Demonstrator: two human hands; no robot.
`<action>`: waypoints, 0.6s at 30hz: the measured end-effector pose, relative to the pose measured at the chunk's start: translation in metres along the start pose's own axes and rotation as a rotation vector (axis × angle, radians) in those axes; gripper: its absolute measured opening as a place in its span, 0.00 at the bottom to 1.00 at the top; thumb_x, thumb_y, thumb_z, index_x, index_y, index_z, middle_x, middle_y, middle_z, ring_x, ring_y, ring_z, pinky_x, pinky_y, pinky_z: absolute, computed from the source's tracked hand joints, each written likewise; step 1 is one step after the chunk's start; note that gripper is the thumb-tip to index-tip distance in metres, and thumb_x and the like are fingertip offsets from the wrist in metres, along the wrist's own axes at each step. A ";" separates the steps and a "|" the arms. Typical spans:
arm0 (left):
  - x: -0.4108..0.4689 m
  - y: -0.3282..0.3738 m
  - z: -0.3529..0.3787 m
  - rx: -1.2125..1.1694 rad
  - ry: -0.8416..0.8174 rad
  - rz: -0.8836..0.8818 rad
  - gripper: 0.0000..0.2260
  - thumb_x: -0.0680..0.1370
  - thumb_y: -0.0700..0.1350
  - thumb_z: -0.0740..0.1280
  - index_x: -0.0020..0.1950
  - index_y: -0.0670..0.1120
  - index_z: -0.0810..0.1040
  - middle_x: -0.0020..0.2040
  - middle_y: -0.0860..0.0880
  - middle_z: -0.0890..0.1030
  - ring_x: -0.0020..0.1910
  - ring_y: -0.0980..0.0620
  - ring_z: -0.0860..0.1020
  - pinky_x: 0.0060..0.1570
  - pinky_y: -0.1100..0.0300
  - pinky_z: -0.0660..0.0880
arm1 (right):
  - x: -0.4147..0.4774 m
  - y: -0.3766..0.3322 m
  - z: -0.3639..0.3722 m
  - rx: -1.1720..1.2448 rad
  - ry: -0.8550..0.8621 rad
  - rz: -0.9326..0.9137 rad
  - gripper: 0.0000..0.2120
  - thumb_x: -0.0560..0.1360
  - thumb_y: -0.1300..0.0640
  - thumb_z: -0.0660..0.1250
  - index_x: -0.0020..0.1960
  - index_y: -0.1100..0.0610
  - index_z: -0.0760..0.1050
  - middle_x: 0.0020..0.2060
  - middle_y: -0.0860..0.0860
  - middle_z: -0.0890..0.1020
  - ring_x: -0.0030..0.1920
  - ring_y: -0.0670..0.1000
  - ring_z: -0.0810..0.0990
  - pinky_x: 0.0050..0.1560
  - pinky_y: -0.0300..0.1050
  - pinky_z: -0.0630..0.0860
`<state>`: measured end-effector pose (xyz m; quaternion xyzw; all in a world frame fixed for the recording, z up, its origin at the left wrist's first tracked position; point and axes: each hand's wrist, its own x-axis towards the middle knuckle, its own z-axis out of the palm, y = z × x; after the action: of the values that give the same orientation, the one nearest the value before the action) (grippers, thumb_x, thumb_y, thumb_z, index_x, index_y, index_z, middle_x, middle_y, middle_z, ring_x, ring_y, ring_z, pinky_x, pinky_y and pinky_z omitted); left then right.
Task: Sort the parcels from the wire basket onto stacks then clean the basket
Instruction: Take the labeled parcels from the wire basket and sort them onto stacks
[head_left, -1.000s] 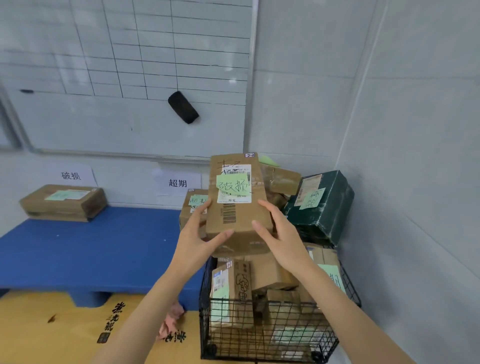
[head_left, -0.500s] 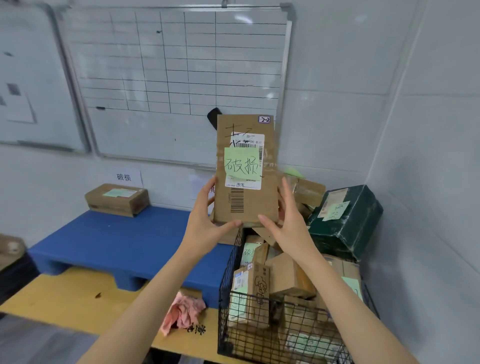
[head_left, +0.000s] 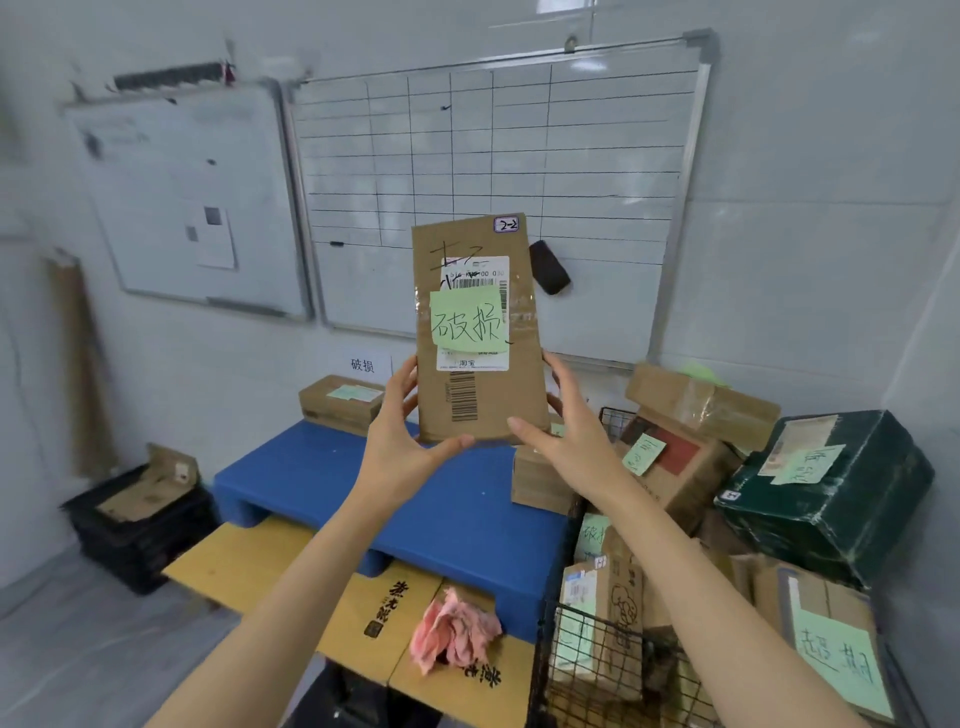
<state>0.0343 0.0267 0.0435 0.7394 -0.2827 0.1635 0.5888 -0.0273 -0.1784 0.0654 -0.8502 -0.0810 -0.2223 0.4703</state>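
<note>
I hold a flat brown cardboard parcel (head_left: 475, 332) upright in front of me, with a green note and a shipping label on its face. My left hand (head_left: 397, 436) grips its lower left edge and my right hand (head_left: 563, 431) grips its lower right edge, thumbs under the bottom. The black wire basket (head_left: 582, 654) stands at the lower right, heaped with several brown parcels and a dark green box (head_left: 826, 493). One brown parcel (head_left: 340, 402) lies at the back of the blue platform (head_left: 447, 509). Another parcel (head_left: 540, 478) sits on its right end.
A pink cloth (head_left: 452, 629) lies on the yellow cardboard sheet (head_left: 270, 561) before the platform. A black crate (head_left: 140, 519) with cardboard stands on the floor at left. Two whiteboards hang on the wall behind, and a paper sign (head_left: 362, 365) sits above the back parcel.
My view has swung left and back, bringing the second whiteboard and the crate into sight. The parcel stays upright in both hands and has moved left, over the blue platform.
</note>
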 end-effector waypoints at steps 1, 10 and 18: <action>0.000 -0.003 -0.009 -0.007 0.015 -0.010 0.45 0.66 0.49 0.81 0.76 0.57 0.59 0.68 0.61 0.72 0.66 0.59 0.73 0.63 0.50 0.76 | 0.006 -0.003 0.008 0.012 -0.024 0.004 0.38 0.77 0.53 0.71 0.76 0.38 0.50 0.61 0.21 0.66 0.59 0.24 0.66 0.61 0.32 0.63; 0.022 -0.048 -0.117 0.020 0.071 0.007 0.45 0.66 0.48 0.80 0.77 0.55 0.59 0.69 0.58 0.72 0.66 0.61 0.72 0.61 0.56 0.77 | 0.064 -0.040 0.110 0.055 -0.077 -0.011 0.40 0.77 0.46 0.70 0.77 0.34 0.46 0.62 0.27 0.65 0.63 0.34 0.67 0.63 0.41 0.62; 0.050 -0.108 -0.248 0.115 0.119 -0.011 0.44 0.66 0.51 0.79 0.76 0.57 0.58 0.71 0.58 0.70 0.67 0.62 0.71 0.55 0.52 0.80 | 0.134 -0.072 0.245 0.197 -0.064 -0.036 0.36 0.75 0.41 0.71 0.76 0.35 0.55 0.72 0.39 0.67 0.72 0.42 0.66 0.73 0.53 0.66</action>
<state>0.1617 0.2702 0.0512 0.7623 -0.2333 0.2200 0.5622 0.1411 0.0561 0.0684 -0.8051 -0.1325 -0.1943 0.5446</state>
